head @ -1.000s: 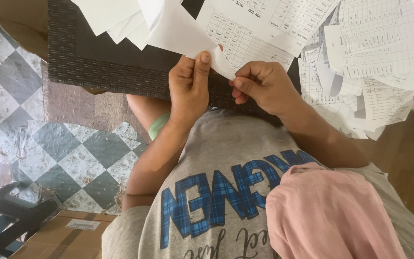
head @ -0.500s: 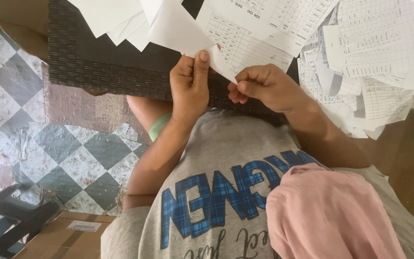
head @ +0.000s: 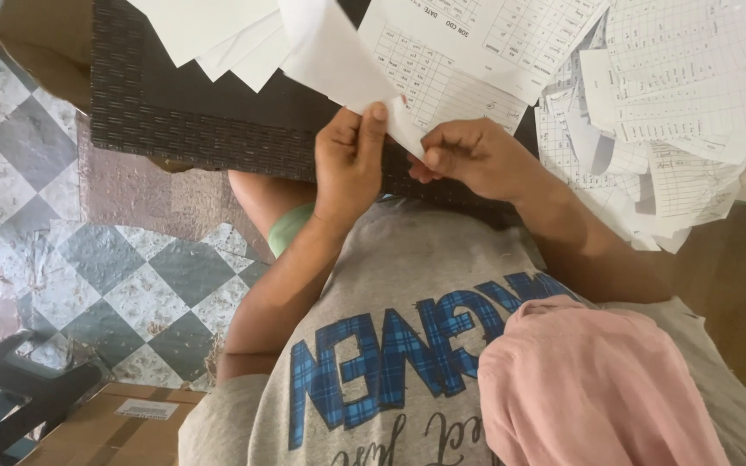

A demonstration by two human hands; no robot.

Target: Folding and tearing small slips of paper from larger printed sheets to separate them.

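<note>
**Near:** pink cloth (head: 580, 388) over a grey shirt with blue check lettering, at the bottom of the view. Cardboard box (head: 114, 423) at lower left, on a chequered tile floor (head: 131, 285). Green band (head: 291, 226) near the left elbow.

**Hands:** both are raised at the near edge of the table (head: 174, 121).
- Left hand (head: 351, 164): fingers closed in a pinch, thumb pressed up against the lower corner of a blank white sheet (head: 330, 60).
- Right hand (head: 477, 155): fingers curled narrow, tips on the sheet's edge just beside the left thumb. Whether they grip or only touch, can't tell.

**Step (judged):** parting one sheet from the papers behind it; the hands work at the same corner.

**Next move calls for (judged):**
- A firm pinch on that single ply only.
- A light pull toward the body, so the sheet comes away w/o dragging its neighbours.
- Thin paper, so it creases or tears easily if tugged sideways.

**Item, blank white sheet:** plain, no print showing on the visible face, slightly bowed. It rises from the hands and leans over the table. It overlaps a printed form sheet (head: 451, 78) with ruled grid boxes.

**Far:**
- Table is dark and woven in texture.
- More blank sheets fan out at top centre.
- A loose pile of printed sheets (head: 675, 112) is at right. It is untidy, edges overhang the table, and some sheets are curled.
</note>
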